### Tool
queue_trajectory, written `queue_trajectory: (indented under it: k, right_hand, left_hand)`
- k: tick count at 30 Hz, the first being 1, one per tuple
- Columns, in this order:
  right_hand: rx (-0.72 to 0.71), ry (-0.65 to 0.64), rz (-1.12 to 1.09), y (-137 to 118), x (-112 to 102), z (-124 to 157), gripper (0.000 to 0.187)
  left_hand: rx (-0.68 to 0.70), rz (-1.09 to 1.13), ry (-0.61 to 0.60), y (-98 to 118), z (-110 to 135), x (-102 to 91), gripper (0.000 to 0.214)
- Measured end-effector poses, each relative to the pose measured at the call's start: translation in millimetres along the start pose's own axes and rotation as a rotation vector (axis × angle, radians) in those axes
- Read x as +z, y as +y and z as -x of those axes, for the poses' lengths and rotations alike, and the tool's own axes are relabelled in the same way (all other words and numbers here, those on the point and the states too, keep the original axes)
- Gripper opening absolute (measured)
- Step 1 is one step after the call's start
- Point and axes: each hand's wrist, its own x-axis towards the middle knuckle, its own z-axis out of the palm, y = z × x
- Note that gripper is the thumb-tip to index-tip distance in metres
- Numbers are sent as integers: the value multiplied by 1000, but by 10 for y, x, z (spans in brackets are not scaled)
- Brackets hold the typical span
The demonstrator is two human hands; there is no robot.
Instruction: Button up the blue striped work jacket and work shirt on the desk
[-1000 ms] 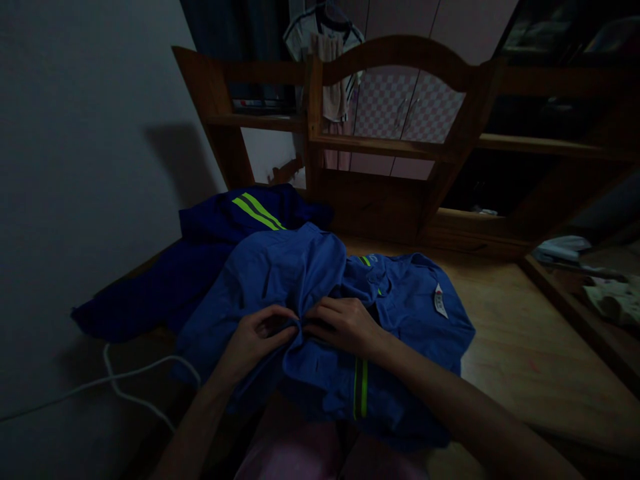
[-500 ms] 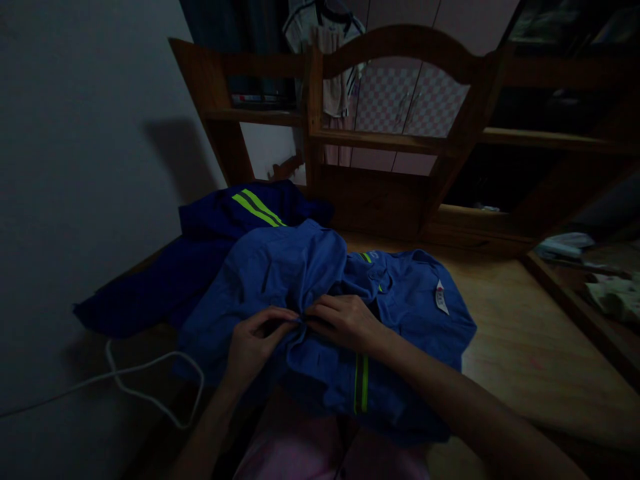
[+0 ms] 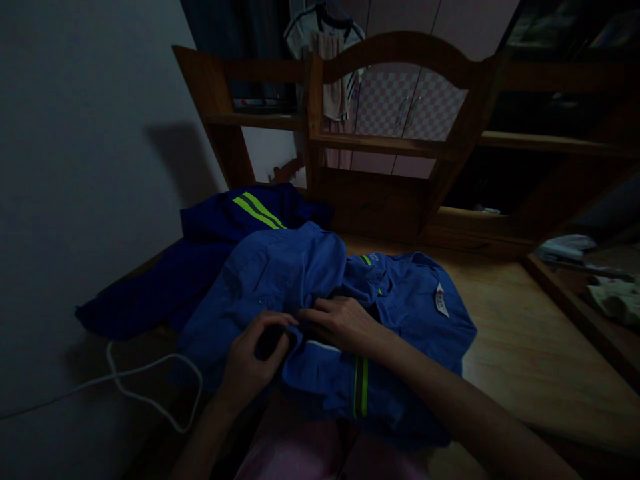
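Observation:
A blue work shirt [image 3: 400, 300] with a white label and yellow-green stripes lies crumpled on the wooden table [image 3: 525, 333] in front of me. My left hand [image 3: 253, 360] pinches a fold of its front edge, thumb and fingers curled round the cloth. My right hand [image 3: 345, 323] grips the opposite edge just to the right, fingers bent onto the fabric. The fingertips of both hands almost meet at the shirt's opening. A darker blue garment [image 3: 220, 227] with two yellow-green stripes lies behind the shirt, towards the wall.
A wooden shelf unit [image 3: 390, 147] stands at the back of the table. A white cable [image 3: 140, 380] loops at the left by the wall. Light cloths [image 3: 610, 293] lie at the far right. Pink cloth [image 3: 295, 453] covers my lap. The room is dim.
My left hand has slid slightly down and back along the shirt's edge, opening a small dark gap under its fingers. My right hand has stayed nearly in place.

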Motion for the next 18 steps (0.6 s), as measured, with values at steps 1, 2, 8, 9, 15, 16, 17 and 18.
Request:
queue_trajectory:
  k: [1, 2, 8, 9, 15, 16, 17, 18]
  right_hand:
    - [-7, -19, 10, 4, -13, -1, 22]
    - [-4, -33, 13, 10, -24, 0, 18]
    - [48, -14, -62, 32, -66, 33, 28]
    - [51, -14, -72, 30, -70, 37, 28]
    - [60, 13, -137, 42, -79, 41, 31]
    - [61, 20, -146, 47, -81, 42, 31]
    - [62, 23, -154, 52, -84, 43, 31]
    - [61, 26, -160, 56, -87, 45, 32]
  left_hand:
    - [48, -15, -45, 46, -4, -45, 10]
    - [85, -41, -65, 78, -16, -94, 11]
    - [-79, -335, 107, -147, -241, -387, 33]
    - [-77, -350, 52, -230, -281, -423, 37]
    - [-76, -378, -191, -547, -374, -511, 45]
    - [-78, -399, -169, -556, -375, -508, 42]
    - [-76, -416, -149, -556, -376, -502, 37]
    - [-73, -427, -136, -549, -376, -494, 33]
